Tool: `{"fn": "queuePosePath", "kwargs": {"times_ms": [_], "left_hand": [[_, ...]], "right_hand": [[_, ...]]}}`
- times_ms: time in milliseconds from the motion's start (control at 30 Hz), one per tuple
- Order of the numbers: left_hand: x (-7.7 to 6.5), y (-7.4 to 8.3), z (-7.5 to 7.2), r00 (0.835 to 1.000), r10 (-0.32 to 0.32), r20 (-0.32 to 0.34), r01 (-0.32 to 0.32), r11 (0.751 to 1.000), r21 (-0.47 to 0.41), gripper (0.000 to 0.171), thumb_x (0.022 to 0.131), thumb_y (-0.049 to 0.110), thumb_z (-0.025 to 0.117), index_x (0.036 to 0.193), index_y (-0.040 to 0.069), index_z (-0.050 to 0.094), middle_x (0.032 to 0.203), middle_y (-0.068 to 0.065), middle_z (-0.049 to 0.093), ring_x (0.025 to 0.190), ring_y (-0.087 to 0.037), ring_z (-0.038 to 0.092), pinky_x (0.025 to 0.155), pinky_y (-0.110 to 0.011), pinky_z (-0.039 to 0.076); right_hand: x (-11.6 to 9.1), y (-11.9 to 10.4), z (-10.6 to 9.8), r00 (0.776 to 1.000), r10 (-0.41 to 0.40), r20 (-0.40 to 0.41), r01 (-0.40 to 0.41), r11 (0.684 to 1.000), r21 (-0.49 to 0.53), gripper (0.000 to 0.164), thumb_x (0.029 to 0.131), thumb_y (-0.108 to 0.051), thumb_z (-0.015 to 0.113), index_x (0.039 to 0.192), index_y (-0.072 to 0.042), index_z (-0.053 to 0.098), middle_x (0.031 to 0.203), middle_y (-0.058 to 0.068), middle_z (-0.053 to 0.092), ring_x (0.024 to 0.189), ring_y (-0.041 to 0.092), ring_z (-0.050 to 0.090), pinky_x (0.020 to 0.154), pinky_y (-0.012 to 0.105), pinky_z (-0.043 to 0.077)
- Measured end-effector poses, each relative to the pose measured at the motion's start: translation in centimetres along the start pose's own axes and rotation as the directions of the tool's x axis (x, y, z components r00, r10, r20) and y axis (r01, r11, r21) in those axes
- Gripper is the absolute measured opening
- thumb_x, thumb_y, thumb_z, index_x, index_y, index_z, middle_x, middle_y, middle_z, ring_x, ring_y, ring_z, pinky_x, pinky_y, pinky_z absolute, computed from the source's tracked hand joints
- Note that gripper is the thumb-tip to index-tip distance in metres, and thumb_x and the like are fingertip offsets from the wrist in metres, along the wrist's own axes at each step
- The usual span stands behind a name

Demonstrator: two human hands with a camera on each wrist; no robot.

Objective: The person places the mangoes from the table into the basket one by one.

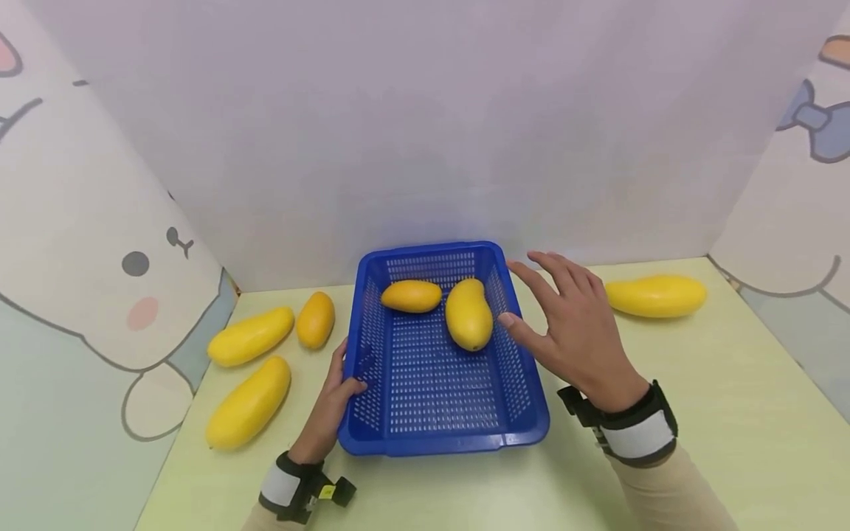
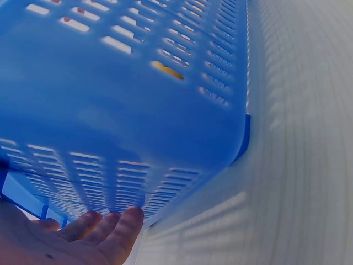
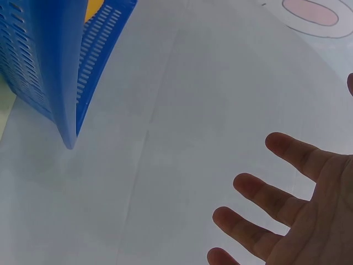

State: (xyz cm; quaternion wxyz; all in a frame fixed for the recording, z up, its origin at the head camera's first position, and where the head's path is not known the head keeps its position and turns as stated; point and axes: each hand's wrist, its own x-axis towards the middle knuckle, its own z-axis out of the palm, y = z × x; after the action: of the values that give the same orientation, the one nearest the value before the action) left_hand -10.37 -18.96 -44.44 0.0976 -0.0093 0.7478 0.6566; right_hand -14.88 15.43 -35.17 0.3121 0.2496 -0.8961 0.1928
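Observation:
A blue plastic basket (image 1: 438,445) with slotted walls is in the middle of the head view. Inside it lie a small orange-yellow mango (image 1: 411,296) and a larger yellow mango (image 1: 468,316). My left hand (image 1: 327,413) holds the basket's left side, thumb over the rim and fingers outside. In the left wrist view those fingers (image 2: 126,232) lie along the slotted wall. By the right rim my right hand (image 1: 576,332) is spread with nothing in it. The right wrist view shows its fingers (image 3: 259,193) apart from the basket (image 3: 58,72).
Left of the basket on the pale green table (image 1: 704,413) lie two long yellow mangoes, one farther back (image 1: 251,337) and one nearer (image 1: 249,403), plus a small orange-yellow mango (image 1: 315,320). Another long yellow mango (image 1: 657,296) lies at right. A pale wall (image 1: 425,147) stands behind.

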Motion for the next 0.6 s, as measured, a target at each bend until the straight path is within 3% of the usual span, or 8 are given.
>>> {"fn": "queuePosePath", "kwargs": {"times_ms": [600], "left_hand": [[-0.16, 0.15, 0.04, 1.0, 0.015, 0.006, -0.015, 1.0, 0.004, 0.072, 0.085, 0.012, 0.04, 0.146, 0.035, 0.01, 0.152, -0.004, 0.011, 0.132, -0.031, 0.021, 0.104, -0.06, 0.015]], "right_hand": [[0.01, 0.75, -0.54, 0.999, 0.031, 0.008, -0.031, 0.999, -0.007, 0.064, 0.084, -0.056, 0.047, 0.139, -0.023, 0.043, 0.14, 0.011, 0.041, 0.129, 0.031, 0.032, 0.097, 0.057, 0.026]]}}
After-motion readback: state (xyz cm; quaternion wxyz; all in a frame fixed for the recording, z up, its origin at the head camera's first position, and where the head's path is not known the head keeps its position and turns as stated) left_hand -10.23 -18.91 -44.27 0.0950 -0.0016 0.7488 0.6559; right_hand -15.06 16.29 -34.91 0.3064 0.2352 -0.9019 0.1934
